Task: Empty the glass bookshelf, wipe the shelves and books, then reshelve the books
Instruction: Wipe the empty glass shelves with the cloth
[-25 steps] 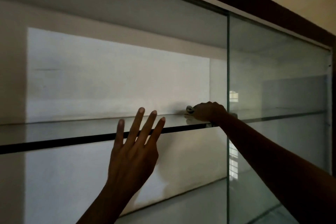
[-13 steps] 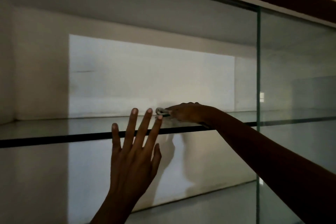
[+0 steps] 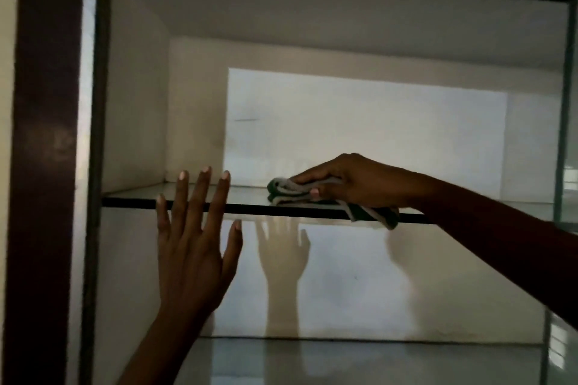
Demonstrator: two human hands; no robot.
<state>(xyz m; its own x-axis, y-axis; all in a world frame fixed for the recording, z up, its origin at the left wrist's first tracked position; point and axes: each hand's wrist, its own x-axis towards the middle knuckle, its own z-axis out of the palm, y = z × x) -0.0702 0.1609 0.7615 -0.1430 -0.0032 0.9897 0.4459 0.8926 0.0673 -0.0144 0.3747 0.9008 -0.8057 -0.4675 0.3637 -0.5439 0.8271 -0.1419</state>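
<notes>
My right hand grips a folded grey and dark green cloth and presses it on the upper glass shelf, near its middle. A tail of the cloth hangs over the shelf's front edge below my wrist. My left hand is raised in front of the shelf's front edge with straight, spread fingers and holds nothing; whether it touches the edge I cannot tell. No books are in view on either shelf.
The dark wooden frame of the bookshelf stands at the left. A sliding glass pane covers the right end. A lower glass shelf lies below. The white back wall carries the shadows of my hands.
My right hand has slid the cloth leftward along the upper shelf. The view has swung left, bringing the bookshelf's left frame into sight. My left hand stays raised and spread.
</notes>
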